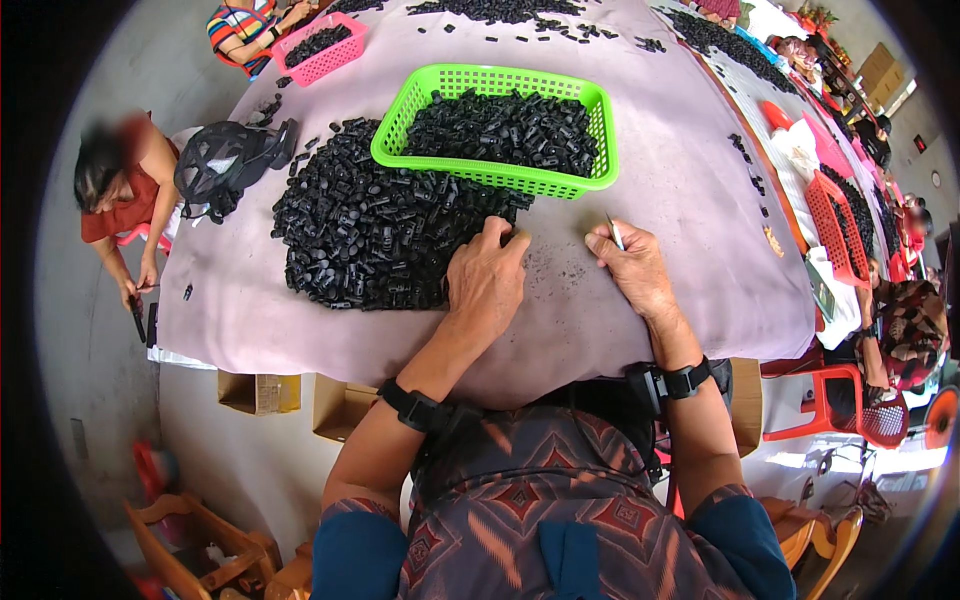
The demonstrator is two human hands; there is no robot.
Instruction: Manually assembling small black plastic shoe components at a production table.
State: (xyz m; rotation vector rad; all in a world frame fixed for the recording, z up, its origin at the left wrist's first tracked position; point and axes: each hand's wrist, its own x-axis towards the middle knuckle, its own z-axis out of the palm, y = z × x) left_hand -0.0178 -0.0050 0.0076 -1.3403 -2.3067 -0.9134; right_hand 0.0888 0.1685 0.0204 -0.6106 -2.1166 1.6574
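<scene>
My left hand [488, 275] is at the right edge of a wide pile of small black plastic parts [365, 225] on the cloth-covered table. Its thumb and fingers are pinched together; whatever is between them is too small to make out. A short gap to the right, my right hand [637, 268] closes around a slim pointed tool with a pale shaft [616, 234], its thin tip pointing away from me. Just beyond both hands stands a bright green perforated basket [605, 150], holding many more of the black parts.
Dark crumbs [560, 275] dot the pinkish tablecloth [690, 200] between my hands. A black mesh backpack [225, 160] lies at the left edge, near a seated person [140, 190]. A pink basket [325, 45] is at the far left. Cardboard boxes [262, 392] stand below the table.
</scene>
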